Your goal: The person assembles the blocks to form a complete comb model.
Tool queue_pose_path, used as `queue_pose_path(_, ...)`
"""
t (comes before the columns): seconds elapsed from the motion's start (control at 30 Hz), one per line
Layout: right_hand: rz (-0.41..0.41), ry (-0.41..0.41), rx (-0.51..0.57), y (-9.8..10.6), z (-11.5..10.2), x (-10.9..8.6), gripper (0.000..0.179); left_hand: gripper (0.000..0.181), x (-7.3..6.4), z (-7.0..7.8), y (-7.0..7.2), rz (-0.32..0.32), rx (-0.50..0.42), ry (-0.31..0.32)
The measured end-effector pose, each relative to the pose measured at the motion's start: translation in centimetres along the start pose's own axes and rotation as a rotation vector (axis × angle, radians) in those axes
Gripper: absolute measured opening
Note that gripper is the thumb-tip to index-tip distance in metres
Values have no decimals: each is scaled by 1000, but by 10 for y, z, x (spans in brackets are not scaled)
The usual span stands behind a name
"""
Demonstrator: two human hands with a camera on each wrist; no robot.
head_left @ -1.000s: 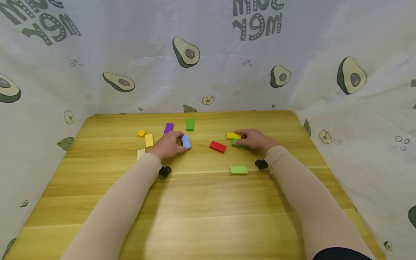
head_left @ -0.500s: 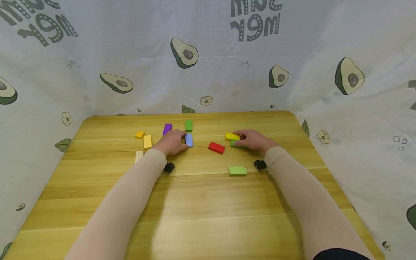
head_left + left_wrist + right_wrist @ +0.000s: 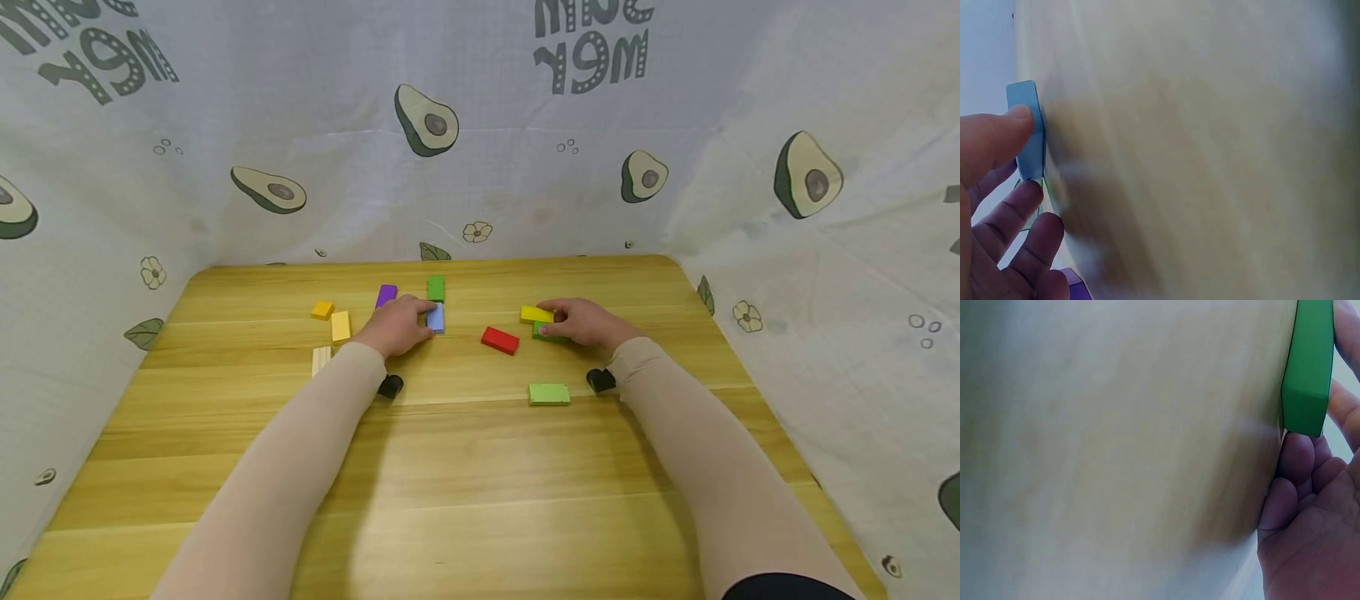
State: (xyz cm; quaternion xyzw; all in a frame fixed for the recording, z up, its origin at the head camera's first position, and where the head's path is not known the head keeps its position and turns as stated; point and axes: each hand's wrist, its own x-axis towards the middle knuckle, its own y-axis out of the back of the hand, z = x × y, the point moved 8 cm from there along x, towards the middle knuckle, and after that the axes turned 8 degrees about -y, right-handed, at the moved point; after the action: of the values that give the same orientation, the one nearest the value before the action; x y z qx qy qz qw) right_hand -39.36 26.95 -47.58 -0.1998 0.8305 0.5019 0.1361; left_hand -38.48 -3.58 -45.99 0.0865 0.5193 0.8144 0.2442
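My left hand [image 3: 399, 325] pinches a light blue block [image 3: 436, 318] between thumb and fingers, low over the table. In the left wrist view the thumb lies on the face of this blue block [image 3: 1030, 131]. A green block [image 3: 436, 289] lies right at its far end, and a purple block [image 3: 386, 295] is just beyond the hand. At the right, my right hand [image 3: 588, 322] holds a second green block [image 3: 549, 332], partly covered by the fingers. A yellow block [image 3: 536, 314] lies along its far side. The right wrist view shows this green block [image 3: 1308, 369] beside the fingers.
Between the hands lies a red block [image 3: 499, 340], and nearer me a light green block [image 3: 549, 394]. Orange [image 3: 322, 310], pale yellow [image 3: 341, 327] and plain wood [image 3: 321, 360] blocks sit left of the left hand. A patterned cloth [image 3: 525, 183] surrounds the table's back and sides.
My left hand has slid the blue block away from me and slightly right, up to the far green block, and straightened it. The right hand has stayed where it was.
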Motion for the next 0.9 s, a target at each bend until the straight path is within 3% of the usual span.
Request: queue_pose_path(0.9, 10, 10, 3, 0, 0, -3, 66, 59, 4, 1, 2, 15, -12, -6)
